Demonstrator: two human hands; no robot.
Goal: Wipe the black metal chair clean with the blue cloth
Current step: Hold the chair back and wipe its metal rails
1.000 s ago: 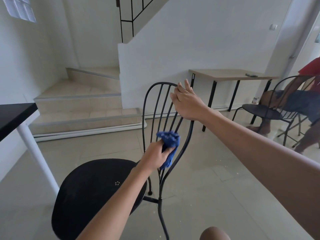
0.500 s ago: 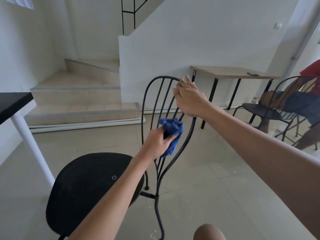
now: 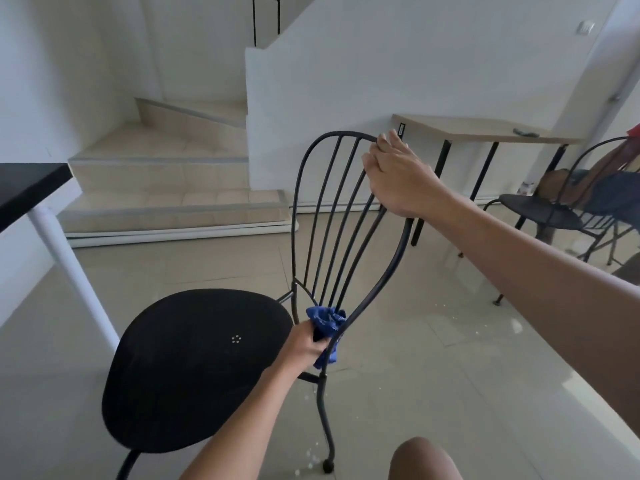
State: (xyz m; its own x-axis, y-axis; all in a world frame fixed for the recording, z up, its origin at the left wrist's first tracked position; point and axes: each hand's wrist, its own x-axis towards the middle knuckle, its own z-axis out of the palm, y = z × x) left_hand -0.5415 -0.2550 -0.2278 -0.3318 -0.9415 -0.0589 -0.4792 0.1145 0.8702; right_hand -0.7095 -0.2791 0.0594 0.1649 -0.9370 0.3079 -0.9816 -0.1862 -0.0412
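The black metal chair (image 3: 204, 368) fills the centre, its seat at 7 o'clock and its backrest rising toward 1 o'clock; the left hand (image 3: 304, 348) grips the bunched blue cloth (image 3: 327, 327) against the base of the back bars, while the right hand (image 3: 398, 181) curls over the top rail

Bright, even daylight fills the room, strongest at the right, where the glossy pale tiled floor (image 3: 467, 341) shows glare. Shadows are soft. Wide-angle distortion bends the edges; the picture is slightly soft.
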